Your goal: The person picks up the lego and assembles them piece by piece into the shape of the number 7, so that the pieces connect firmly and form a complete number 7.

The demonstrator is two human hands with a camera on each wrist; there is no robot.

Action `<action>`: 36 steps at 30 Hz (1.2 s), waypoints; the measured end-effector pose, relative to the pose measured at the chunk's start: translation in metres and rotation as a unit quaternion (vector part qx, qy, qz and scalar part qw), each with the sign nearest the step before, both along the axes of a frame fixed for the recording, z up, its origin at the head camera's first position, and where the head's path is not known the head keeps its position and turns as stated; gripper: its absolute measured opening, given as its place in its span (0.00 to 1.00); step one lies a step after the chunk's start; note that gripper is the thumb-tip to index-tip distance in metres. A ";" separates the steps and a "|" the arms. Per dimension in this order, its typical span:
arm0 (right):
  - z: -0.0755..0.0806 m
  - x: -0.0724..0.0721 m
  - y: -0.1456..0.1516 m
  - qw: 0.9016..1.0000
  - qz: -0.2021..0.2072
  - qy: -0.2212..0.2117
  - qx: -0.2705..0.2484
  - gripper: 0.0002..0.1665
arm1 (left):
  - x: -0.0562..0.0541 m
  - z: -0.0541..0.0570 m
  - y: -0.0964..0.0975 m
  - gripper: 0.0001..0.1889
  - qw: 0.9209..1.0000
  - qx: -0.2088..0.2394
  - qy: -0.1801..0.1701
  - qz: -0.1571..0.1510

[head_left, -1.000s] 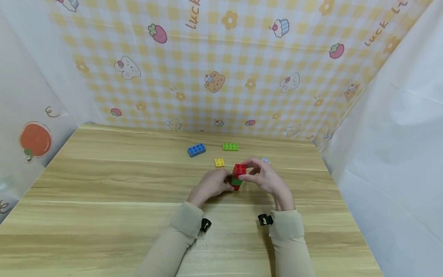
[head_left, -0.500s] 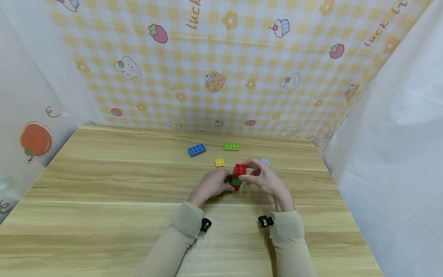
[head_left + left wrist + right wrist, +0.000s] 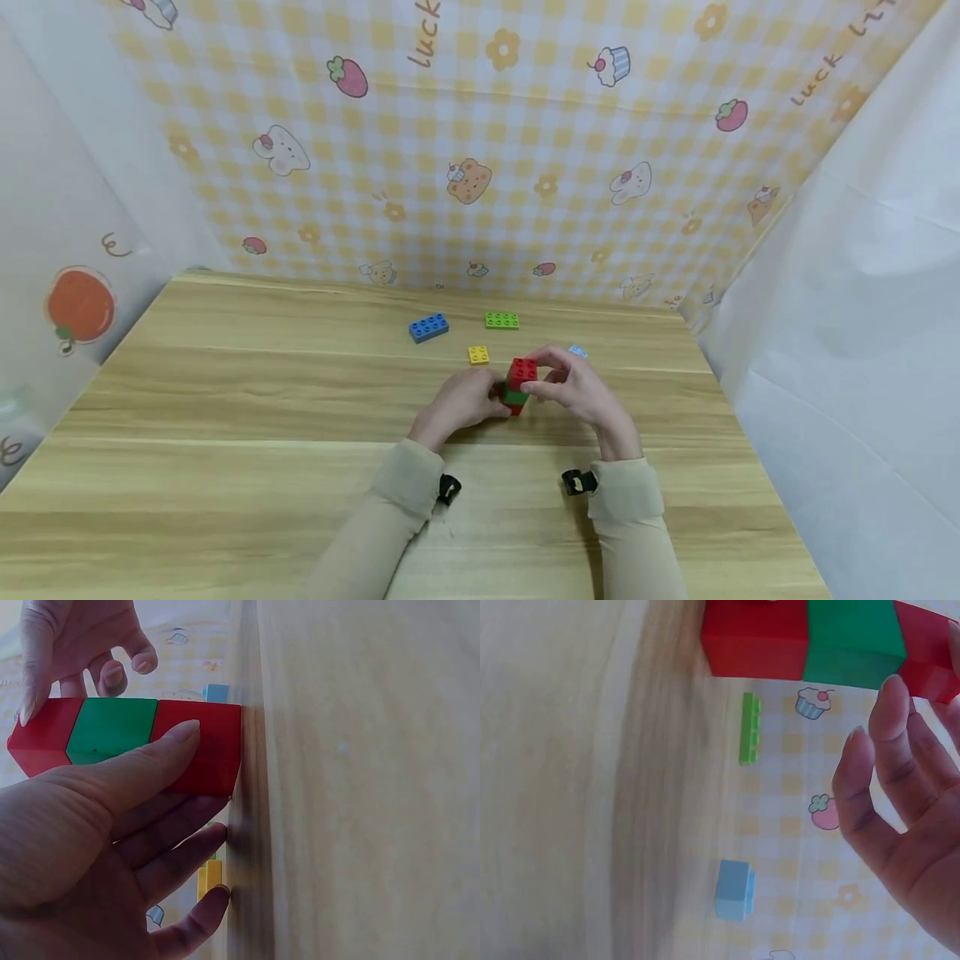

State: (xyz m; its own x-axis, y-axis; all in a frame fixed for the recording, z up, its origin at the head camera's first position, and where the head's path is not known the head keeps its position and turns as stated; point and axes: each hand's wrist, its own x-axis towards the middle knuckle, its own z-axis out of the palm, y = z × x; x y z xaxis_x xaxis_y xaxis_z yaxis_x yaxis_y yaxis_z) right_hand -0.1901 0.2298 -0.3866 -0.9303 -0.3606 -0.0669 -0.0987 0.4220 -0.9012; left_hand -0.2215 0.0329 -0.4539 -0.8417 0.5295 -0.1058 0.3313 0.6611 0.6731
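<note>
An upright stack of toy building bricks stands on the table between both hands: a red brick (image 3: 523, 372) on top, a green brick (image 3: 112, 724) in the middle and another red brick (image 3: 214, 750) at the bottom. My left hand (image 3: 463, 398) grips the stack low down, its thumb lying across the bottom red brick. From the right, my right hand (image 3: 579, 388) pinches the top red brick between thumb and finger. Its other fingers are bent beside the stack without holding anything. The three bricks sit flush, with only thin seams showing between them.
Behind the stack lie a small yellow brick (image 3: 478, 355), a blue brick (image 3: 429, 327) and a flat lime-green brick (image 3: 502, 321). A light blue brick (image 3: 733, 891) sits beyond the right hand. A checked cloth (image 3: 420, 167) hangs at the wooden table's (image 3: 225, 392) back edge.
The head view has shifted very slightly. Both hands keep their hold on the stack, and the loose bricks lie where they were.
</note>
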 end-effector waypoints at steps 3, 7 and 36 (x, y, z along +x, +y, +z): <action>0.004 0.002 0.000 1.000 0.002 0.002 0.002 0.20 | 0.000 0.000 0.000 0.18 1.000 0.001 0.003 -0.001; 0.005 0.000 -0.001 1.000 0.004 0.001 0.001 0.20 | -0.001 0.001 -0.001 0.17 1.000 0.000 0.007 -0.003; -0.020 -0.020 0.036 0.998 0.012 0.035 -0.046 0.25 | 0.002 0.000 0.001 0.17 1.000 -0.019 0.013 -0.002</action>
State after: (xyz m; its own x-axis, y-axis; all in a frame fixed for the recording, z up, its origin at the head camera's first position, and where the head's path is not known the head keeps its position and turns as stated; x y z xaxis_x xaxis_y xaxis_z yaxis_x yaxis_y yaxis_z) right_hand -0.2101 0.2661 -0.4063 -0.9225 -0.3845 0.0329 -0.1724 0.3342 -0.9266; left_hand -0.2198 0.0339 -0.4541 -0.8420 0.5294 -0.1038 0.3515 0.6843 0.6388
